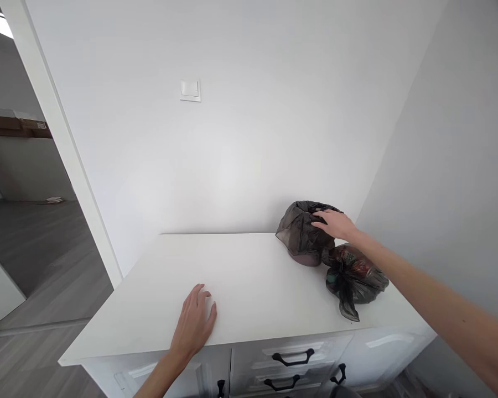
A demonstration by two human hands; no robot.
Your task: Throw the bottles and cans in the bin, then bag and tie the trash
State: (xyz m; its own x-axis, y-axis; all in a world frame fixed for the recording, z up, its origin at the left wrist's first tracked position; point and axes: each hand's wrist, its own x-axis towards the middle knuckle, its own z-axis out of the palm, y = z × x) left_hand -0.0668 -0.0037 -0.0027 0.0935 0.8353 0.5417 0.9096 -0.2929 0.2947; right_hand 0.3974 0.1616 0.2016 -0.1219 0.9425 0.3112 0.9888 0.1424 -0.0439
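My left hand (193, 320) hovers over or lies on the near left part of the white cabinet top (232, 276), its fingers loosely curved, apart and holding nothing. Out to the right, my right hand (336, 224) is at the upper right side of a dark, see-through plastic bag (299, 229), fingers stretched out and apart. Its fingertips seem to touch the bag. Something rounded fills that bag, but I cannot make out what. In front of it, under my right forearm, sits a second dark plastic bag (365, 284), knotted, with red and green things showing through.
Below the top are drawers with black handles (293, 358) and cabinet doors. A white wall with a light switch (190, 90) rises behind, and a side wall (452, 182) stands right. At left, a doorway shows grey floor (53, 260) and cardboard boxes (16, 126).
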